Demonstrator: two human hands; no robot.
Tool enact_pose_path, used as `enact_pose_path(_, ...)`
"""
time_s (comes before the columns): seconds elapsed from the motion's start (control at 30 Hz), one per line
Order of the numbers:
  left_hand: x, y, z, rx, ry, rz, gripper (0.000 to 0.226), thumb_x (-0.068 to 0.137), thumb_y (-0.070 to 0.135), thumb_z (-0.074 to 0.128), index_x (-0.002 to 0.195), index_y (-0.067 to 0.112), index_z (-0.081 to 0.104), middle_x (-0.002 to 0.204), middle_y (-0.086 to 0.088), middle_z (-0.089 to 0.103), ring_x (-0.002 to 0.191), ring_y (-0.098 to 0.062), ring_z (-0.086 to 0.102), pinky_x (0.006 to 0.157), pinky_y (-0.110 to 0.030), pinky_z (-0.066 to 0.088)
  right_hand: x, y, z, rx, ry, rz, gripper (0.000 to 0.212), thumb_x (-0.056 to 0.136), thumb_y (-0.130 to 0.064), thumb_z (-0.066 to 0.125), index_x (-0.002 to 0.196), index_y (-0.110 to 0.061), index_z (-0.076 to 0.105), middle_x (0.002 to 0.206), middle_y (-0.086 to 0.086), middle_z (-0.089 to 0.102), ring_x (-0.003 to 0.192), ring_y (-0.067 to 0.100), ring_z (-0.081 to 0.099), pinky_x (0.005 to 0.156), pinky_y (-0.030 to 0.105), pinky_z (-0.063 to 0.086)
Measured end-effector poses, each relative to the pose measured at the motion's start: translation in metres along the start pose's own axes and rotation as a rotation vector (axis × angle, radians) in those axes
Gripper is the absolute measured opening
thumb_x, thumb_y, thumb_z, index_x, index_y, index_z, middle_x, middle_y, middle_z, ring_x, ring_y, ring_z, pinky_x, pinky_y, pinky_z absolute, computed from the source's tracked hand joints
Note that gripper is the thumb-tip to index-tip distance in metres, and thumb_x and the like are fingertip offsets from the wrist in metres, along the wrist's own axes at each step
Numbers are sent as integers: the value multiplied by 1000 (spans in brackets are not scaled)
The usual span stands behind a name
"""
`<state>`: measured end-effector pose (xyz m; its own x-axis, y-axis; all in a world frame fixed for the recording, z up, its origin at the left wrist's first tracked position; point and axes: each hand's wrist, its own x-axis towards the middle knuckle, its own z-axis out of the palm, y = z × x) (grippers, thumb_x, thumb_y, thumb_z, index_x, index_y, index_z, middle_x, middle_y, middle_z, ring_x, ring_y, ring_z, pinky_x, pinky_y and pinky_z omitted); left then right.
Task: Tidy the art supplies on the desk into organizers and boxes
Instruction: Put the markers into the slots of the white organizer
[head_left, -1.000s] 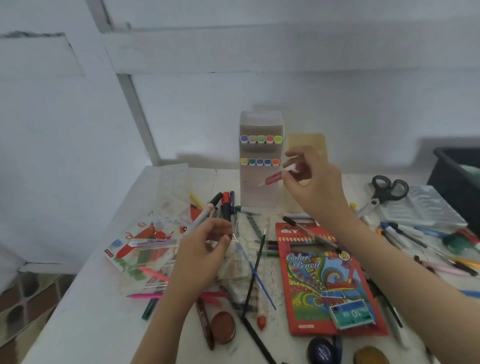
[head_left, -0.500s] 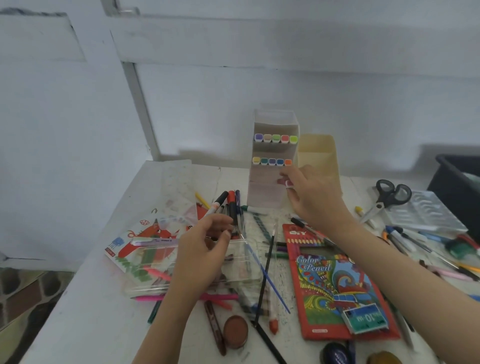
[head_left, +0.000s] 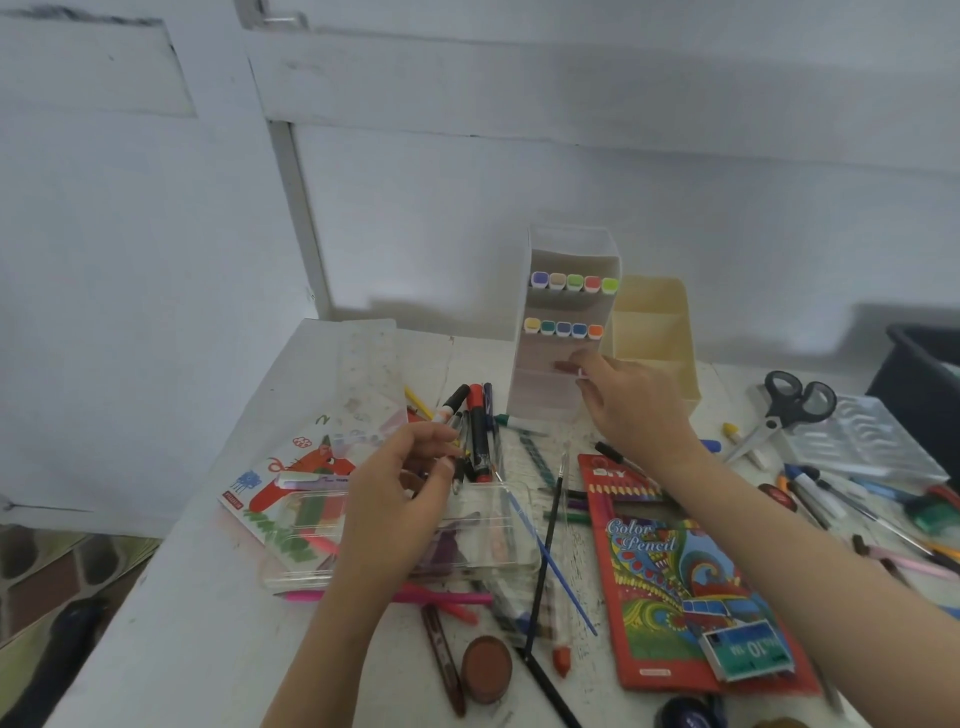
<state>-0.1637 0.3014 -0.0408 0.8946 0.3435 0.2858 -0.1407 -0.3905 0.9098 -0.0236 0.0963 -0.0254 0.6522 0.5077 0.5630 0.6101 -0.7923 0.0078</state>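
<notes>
Pink marker (head_left: 564, 366) half hidden inside organizer (head_left: 545, 397)

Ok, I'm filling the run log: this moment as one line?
right hand: pinches pink marker, partly inside third row of marker organizer | left hand: grips pens

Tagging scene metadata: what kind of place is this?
Likely a home art or craft desk: a tiered marker organizer, a Color Pencil box, scissors and loose pens on a white table.

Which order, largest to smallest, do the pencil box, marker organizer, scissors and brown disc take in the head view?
1. pencil box, though it is nearer the camera
2. marker organizer
3. scissors
4. brown disc
</notes>
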Motion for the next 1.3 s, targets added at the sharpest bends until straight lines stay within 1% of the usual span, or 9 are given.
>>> enact_pose_path(0.2,0,1,1,7,-1,6,27,83,-1,63,93,24,65,82,10,69,76,1,62,64,-7,46,-1,2,8,46,-27,38,13,88,-8,62,99,-8,68,93,9,73,53,25,63,45,25,46)
enact_pose_path(0.43,0,1,1,13,8,31,26,83,-1,64,94,22,66,82,10,69,76,1,62,64,-6,46,-10,-10,-2,85,37,-71,29,85,-8,60,114,-6,62,114,9,64,59,15,59,46,11,35)
enact_pose_path(0.6,2,0,1,5,57,44,22,88,2,59,95,22,66,80,18,69,73,1,63,63,-12,49,8,-26,-14,82,75,-73,64,85,-6,60,144,-12,36,78,-3,53,48,3,31,41,9,15)
enact_pose_path(0.7,1,1,-1,-95,134,38,23,97,11,43,95,19,65,78,16,69,69,-1,63,59,-12,47,14,-30,-13,46,45,-46,67,86,-7,58,147,-12,30,72,-4,45,49,4,27,42,12,10)
enact_pose_path(0.8,-1,2,-6,-182,218,7,32,101,15,32,92,18,63,75,5,69,66,-3,62,58,-12,47,11,-29,-6,46,-25,-18,64,88,-9,56,147,-12,30,95,6,65,54,5,33,43,12,12)
enact_pose_path(0.97,-1,-2,-17,-216,294,-40,37,103,17,27,95,14,63,79,0,69,67,-7,62,58,-17,49,12,-27,0,38,-101,14,63,92,-13,50,149,-15,22,117,8,63,54,5,35,44,13,16)
enact_pose_path(1.07,-2,-3,-22,-205,319,-47,37,103,15,27,99,7,62,81,-4,69,67,-6,62,59,-16,49,12,-31,-1,66,-55,19,64,87,-8,59,145,-8,32,90,11,68,46,-3,18,44,11,10)
enact_pose_path(1.13,-2,-4,-24,-209,324,-49,38,103,15,26,100,5,62,81,-5,69,67,-6,62,59,-16,49,11,-33,-3,84,-54,19,66,82,-4,64,142,-5,37,63,5,55,44,-6,12,43,11,8)
enact_pose_path(1.3,-1,-5,-29,-210,347,-62,37,104,15,26,100,5,62,82,-5,68,68,-10,62,59,-17,50,12,-37,-9,50,-116,34,65,84,-7,62,143,-5,36,59,-8,31,42,-5,13,43,11,8)
